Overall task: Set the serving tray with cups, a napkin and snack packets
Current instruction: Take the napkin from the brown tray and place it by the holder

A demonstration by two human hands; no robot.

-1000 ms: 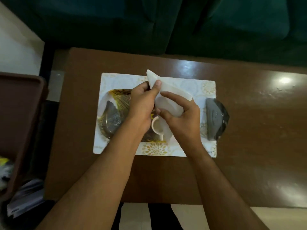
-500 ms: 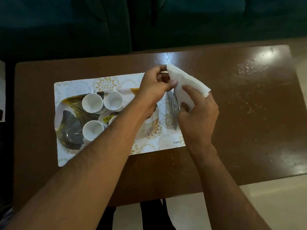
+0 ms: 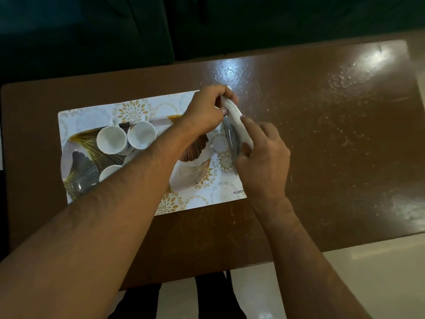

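A white serving tray (image 3: 193,178) with gold and grey leaf patterns lies on a patterned placemat (image 3: 135,111). White cups stand on its left half: one (image 3: 111,139), another (image 3: 142,134), and a third (image 3: 108,172) partly hidden by my left forearm. A folded white napkin (image 3: 239,122) is held above the tray's right end. My left hand (image 3: 207,109) pinches its far end and my right hand (image 3: 264,155) grips its near end. No snack packets are in view.
The placemat sits on a glossy brown table (image 3: 322,134), whose front edge runs close to me. A dark green sofa (image 3: 115,31) stands beyond the far edge. Pale floor (image 3: 368,284) shows at the lower right.
The napkin has gone from a broad open fold to a narrow folded strip between both hands. My hands have drawn closer over the tray's right end. The view has shifted a little.
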